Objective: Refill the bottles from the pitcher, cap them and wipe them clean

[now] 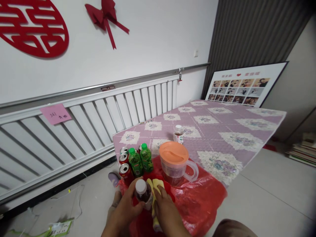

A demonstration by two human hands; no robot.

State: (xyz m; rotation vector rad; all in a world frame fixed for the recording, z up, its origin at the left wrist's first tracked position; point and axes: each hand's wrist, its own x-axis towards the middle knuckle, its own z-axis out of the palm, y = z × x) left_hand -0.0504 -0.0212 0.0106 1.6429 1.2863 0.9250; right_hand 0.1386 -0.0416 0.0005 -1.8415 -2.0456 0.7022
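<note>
My left hand [125, 205] is wrapped round a small bottle with a white cap and dark drink [142, 192], held upright at the near end of the table. My right hand [166, 209] presses a yellow cloth [156, 186] against the bottle's side, fingers closed on the cloth. Both hands hover over a red plastic sheet [197, 204]. Just beyond them stand two green bottles [140, 161] and red cans [124, 168].
A clear pitcher with an orange lid [175, 163] stands on the red sheet, with another small white-capped bottle [178, 134] behind it. The table carries a purple floral cloth [222, 131]. A white radiator [74, 131] lines the wall at left. A framed photo board [244, 86] leans at the far end.
</note>
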